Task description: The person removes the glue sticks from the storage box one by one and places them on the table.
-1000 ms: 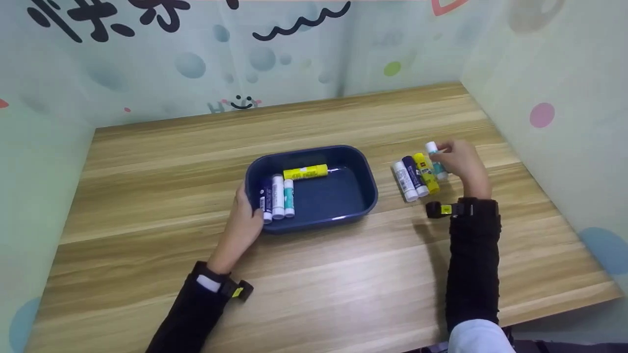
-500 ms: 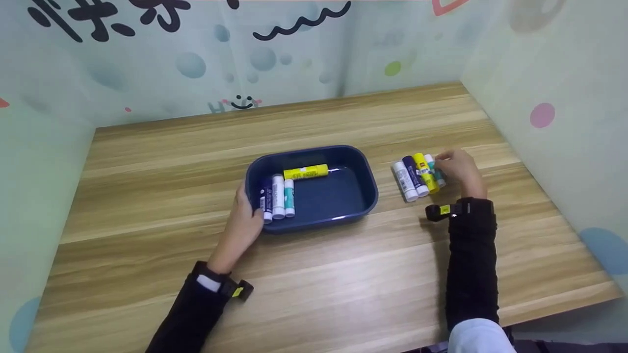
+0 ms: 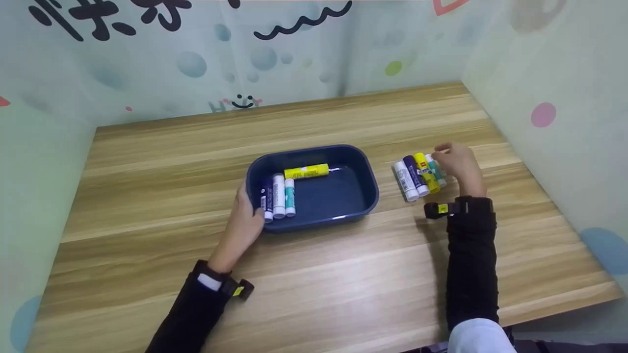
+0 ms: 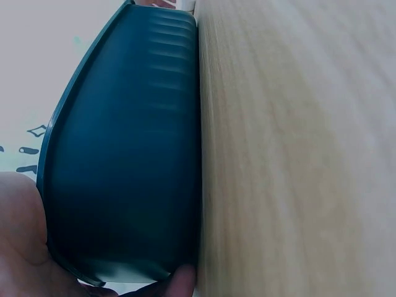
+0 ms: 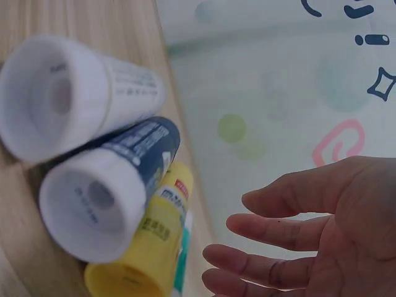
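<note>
1. The left hand (image 3: 244, 215) grips the left end of the tub (image 3: 333, 196), with its thumb at the rim and its fingers curled round the outside. It is well apart from the sticks on the table.

2. Inside the tub, three sticks lie side by side against the left end, long axes running near to far: the tub's navy stick (image 3: 267, 198), the tub's white stick (image 3: 278, 196) and the tub's teal stick (image 3: 290, 198).

3. The tub's yellow stick (image 3: 306, 171) lies crosswise along the far wall, roughly square to those three.

4. On the table (image 3: 343, 274), right of the tub, four more lie in a close row: the loose white stick (image 3: 405, 181), the loose navy stick (image 3: 416, 176), the loose yellow stick (image 3: 426, 172) and the loose teal stick (image 3: 438, 174). Their long axes run near to far, far ends leaning left.

5. The right hand (image 3: 460, 164) is the nearer to this row. Its fingers are loosely spread and hold nothing, just beside the loose teal stick's far end. I judge the key relation to be this: that stick lies to the hand's left, the tub farther left.
</note>
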Action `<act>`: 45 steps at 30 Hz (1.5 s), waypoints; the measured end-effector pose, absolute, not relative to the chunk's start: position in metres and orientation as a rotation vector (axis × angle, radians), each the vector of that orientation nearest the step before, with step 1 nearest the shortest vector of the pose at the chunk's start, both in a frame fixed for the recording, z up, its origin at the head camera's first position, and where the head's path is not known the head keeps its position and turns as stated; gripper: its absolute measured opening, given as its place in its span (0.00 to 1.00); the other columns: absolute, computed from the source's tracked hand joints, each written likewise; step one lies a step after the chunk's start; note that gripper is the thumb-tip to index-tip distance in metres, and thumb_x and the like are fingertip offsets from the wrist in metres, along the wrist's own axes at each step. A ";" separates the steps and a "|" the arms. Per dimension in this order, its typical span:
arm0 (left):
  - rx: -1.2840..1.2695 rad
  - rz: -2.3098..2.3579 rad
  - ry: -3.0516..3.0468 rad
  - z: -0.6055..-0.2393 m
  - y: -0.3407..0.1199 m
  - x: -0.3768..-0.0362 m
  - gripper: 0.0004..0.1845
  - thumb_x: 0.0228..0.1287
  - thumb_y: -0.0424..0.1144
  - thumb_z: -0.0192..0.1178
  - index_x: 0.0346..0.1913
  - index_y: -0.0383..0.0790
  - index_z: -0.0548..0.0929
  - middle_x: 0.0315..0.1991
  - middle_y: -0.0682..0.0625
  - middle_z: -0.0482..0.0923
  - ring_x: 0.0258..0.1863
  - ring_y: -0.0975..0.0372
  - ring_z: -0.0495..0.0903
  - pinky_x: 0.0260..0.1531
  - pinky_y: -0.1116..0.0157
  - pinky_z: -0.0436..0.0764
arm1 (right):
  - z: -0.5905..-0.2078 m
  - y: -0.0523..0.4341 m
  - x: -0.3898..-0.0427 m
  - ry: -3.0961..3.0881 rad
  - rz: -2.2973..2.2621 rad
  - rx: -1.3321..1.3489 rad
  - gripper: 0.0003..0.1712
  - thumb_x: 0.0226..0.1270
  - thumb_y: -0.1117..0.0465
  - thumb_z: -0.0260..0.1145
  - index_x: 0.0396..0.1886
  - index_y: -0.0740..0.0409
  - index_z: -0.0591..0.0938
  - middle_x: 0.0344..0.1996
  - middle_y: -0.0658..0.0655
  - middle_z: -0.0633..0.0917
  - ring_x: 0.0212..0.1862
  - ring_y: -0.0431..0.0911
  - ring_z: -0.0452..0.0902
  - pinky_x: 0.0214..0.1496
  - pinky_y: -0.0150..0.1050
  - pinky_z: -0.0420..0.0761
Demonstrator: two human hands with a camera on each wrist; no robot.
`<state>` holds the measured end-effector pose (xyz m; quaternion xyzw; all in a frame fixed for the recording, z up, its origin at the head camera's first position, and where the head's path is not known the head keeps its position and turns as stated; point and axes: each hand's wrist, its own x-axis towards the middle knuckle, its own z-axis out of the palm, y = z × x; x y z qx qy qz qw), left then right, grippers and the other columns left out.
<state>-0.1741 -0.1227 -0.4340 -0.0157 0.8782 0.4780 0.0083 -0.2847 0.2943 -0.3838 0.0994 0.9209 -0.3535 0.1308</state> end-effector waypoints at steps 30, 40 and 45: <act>-0.038 1.489 2.744 -0.433 -0.123 -0.174 0.39 0.59 0.27 0.45 0.72 0.31 0.40 0.73 0.35 0.40 0.72 0.47 0.44 0.72 0.52 0.45 | -0.365 0.199 -0.266 2.799 -0.828 -0.262 0.28 0.68 0.55 0.53 0.62 0.66 0.66 0.45 0.68 0.78 0.43 0.57 0.76 0.46 0.49 0.76; -0.015 1.496 2.752 -0.434 -0.124 -0.174 0.39 0.59 0.26 0.44 0.72 0.30 0.40 0.73 0.34 0.40 0.72 0.46 0.44 0.72 0.52 0.45 | -0.383 0.170 -0.263 2.669 -0.796 -0.273 0.39 0.67 0.55 0.57 0.71 0.61 0.51 0.57 0.71 0.73 0.54 0.60 0.74 0.54 0.52 0.77; -0.027 1.502 2.744 -0.434 -0.123 -0.174 0.39 0.59 0.26 0.44 0.72 0.31 0.40 0.73 0.34 0.40 0.72 0.47 0.44 0.72 0.53 0.45 | -0.398 0.160 -0.264 2.717 -0.781 -0.330 0.44 0.63 0.62 0.58 0.71 0.67 0.45 0.61 0.75 0.67 0.61 0.63 0.67 0.63 0.55 0.69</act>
